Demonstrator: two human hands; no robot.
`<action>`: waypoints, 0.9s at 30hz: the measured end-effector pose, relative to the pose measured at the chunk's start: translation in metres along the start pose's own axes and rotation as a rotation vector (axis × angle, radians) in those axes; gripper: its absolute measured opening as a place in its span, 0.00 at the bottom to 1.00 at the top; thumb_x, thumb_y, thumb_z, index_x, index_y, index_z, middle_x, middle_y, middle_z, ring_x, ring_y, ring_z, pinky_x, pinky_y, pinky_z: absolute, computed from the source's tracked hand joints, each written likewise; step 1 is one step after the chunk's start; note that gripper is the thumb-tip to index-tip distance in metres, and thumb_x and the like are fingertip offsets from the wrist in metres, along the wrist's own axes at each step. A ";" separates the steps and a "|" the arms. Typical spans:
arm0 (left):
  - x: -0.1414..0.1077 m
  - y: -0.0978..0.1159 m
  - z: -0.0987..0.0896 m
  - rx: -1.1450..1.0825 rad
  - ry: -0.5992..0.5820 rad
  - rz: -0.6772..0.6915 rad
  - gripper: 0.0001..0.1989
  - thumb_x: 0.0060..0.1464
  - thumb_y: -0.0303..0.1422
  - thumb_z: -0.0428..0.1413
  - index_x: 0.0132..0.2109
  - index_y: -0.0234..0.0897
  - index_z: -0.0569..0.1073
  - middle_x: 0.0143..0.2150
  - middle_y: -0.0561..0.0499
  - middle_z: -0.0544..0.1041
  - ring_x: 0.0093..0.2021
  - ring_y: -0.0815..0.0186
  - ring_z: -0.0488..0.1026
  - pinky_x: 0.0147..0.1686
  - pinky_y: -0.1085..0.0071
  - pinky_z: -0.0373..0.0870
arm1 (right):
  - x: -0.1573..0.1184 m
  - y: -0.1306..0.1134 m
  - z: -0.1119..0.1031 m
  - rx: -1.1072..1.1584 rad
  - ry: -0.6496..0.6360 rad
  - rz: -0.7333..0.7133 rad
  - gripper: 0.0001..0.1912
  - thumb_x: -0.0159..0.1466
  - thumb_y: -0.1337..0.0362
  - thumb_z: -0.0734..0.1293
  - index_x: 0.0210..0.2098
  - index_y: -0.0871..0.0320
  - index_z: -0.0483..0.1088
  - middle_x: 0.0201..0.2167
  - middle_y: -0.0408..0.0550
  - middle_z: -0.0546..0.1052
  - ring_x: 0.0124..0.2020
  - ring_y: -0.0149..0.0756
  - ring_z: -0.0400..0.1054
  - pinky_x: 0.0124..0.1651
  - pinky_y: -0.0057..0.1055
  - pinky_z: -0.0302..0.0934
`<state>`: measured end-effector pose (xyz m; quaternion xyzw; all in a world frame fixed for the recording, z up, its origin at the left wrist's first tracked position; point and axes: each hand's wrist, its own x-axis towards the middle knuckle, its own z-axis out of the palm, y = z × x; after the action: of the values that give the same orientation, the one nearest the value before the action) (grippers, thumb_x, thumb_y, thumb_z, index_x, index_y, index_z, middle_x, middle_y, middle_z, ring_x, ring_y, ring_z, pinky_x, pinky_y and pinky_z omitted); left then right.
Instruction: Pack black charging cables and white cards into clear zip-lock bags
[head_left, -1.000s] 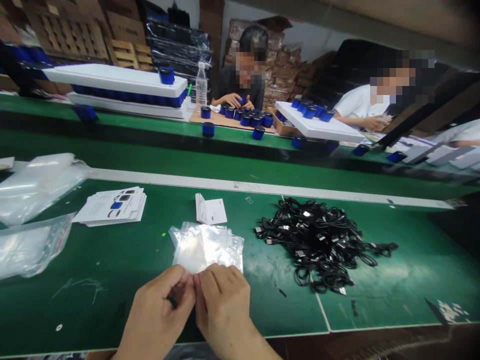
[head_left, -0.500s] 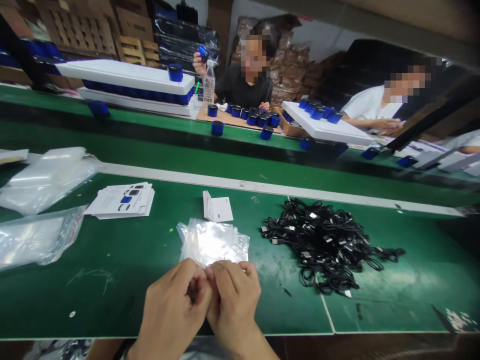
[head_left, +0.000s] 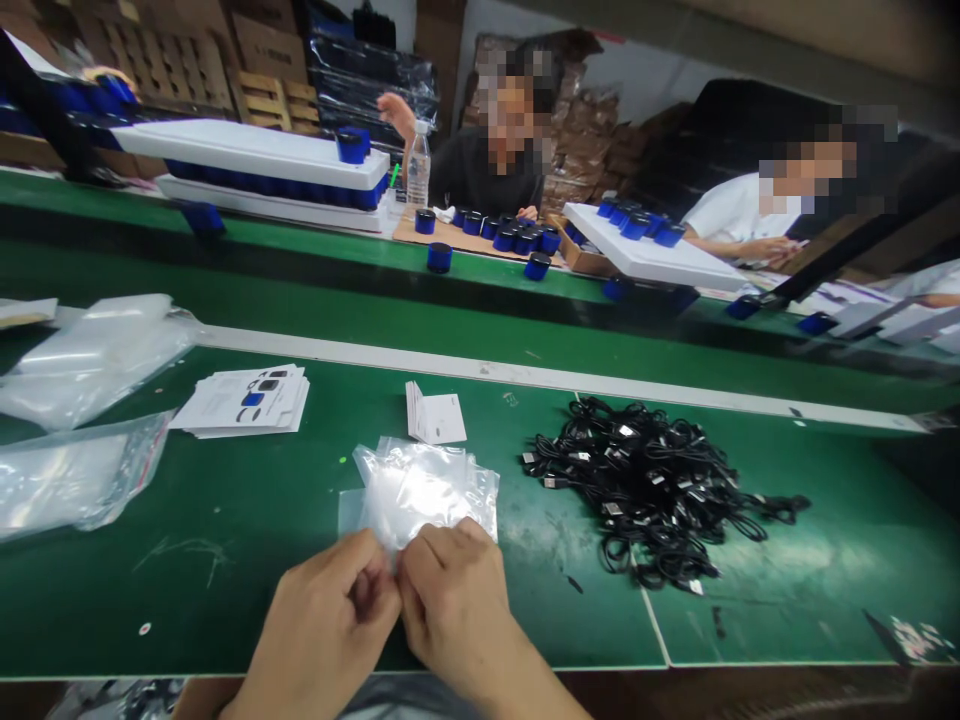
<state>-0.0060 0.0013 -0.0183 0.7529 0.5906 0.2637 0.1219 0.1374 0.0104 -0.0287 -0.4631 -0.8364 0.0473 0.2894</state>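
Note:
Side by side at the near edge of the green bench, my left hand [head_left: 326, 605] and my right hand [head_left: 457, 600] are both closed in a pinch. Between them they grip the near edge of a clear plastic bag [head_left: 351, 512], mostly hidden by my fingers. Just beyond lies a small pile of clear plastic bags [head_left: 427, 480], shiny and flat, partly covered by my knuckles. Behind that pile a folded white leaflet [head_left: 442, 418] stands partly open. To the right is a heap of black USB cables [head_left: 652, 480], apart from my hands.
A stack of printed leaflets [head_left: 244, 400] lies left, beside larger bundles of plastic bags [head_left: 97, 350]. Beyond a white strip [head_left: 480, 368] runs a green belt with blue round items [head_left: 439, 257]. Across it, people work by white foam trays [head_left: 652, 250] and a bottle [head_left: 419, 165].
My hands have shifted slightly left and apart, and a bag corner now shows left of the pile. Opposite, a co-worker's raised hand no longer holds a blue item. Belt items drifted right.

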 end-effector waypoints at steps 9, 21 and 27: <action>0.002 -0.012 -0.007 -0.016 -0.051 -0.108 0.11 0.49 0.31 0.48 0.21 0.41 0.58 0.15 0.62 0.61 0.15 0.74 0.62 0.19 0.79 0.57 | 0.003 0.006 -0.011 -0.037 -0.075 0.097 0.13 0.61 0.72 0.59 0.21 0.58 0.64 0.18 0.43 0.71 0.20 0.32 0.62 0.29 0.32 0.46; 0.008 -0.022 0.005 -0.409 -0.153 -0.394 0.14 0.54 0.42 0.49 0.24 0.41 0.66 0.19 0.58 0.70 0.21 0.68 0.70 0.23 0.76 0.66 | 0.110 0.080 0.007 0.499 -0.129 0.660 0.31 0.56 0.42 0.64 0.47 0.61 0.63 0.39 0.54 0.72 0.37 0.41 0.69 0.39 0.36 0.63; 0.007 -0.016 0.000 -0.558 -0.089 -0.490 0.15 0.52 0.44 0.51 0.25 0.40 0.66 0.16 0.59 0.67 0.18 0.70 0.68 0.18 0.77 0.64 | 0.117 0.090 0.023 0.584 -0.211 0.687 0.26 0.54 0.48 0.69 0.43 0.62 0.66 0.32 0.50 0.74 0.29 0.36 0.70 0.30 0.31 0.63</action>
<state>-0.0177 0.0122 -0.0243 0.5376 0.6530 0.3446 0.4073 0.1455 0.1600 -0.0274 -0.6054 -0.6109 0.4209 0.2885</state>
